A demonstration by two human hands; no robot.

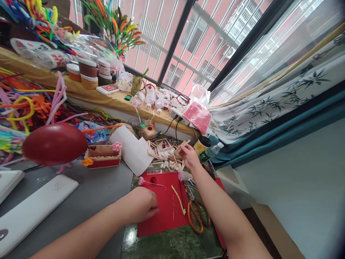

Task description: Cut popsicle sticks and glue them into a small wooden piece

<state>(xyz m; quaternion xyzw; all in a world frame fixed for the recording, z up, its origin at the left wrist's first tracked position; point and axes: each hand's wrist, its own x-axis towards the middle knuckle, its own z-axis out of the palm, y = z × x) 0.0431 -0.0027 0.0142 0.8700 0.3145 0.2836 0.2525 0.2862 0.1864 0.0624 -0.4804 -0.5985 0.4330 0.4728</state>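
Note:
My right hand [190, 157] reaches to the back of the desk, its fingers pinched on a piece of flat wooden craft sticks [180, 148]. Around and below it lies a pile of loose wooden craft sticks [159, 153]. My left hand [140, 205] is curled above the left part of a red sheet [164, 225]; its fingertips are blurred and partly hidden, so anything inside does not show. On the sheet lie a pink pipe-cleaner flower [141, 181], a small dark red item [153, 180] and a pale yellow strip [178, 199]. Orange-handled scissors [196, 217] lie at the sheet's right edge.
A red box with flowers [104, 162] and white paper [133, 149] stand left of the sticks. A dark red balloon [55, 144] is further left. A water bottle [211, 153] and black-lidded cup [202, 144] stand right. Paint jars [87, 68] line the sill.

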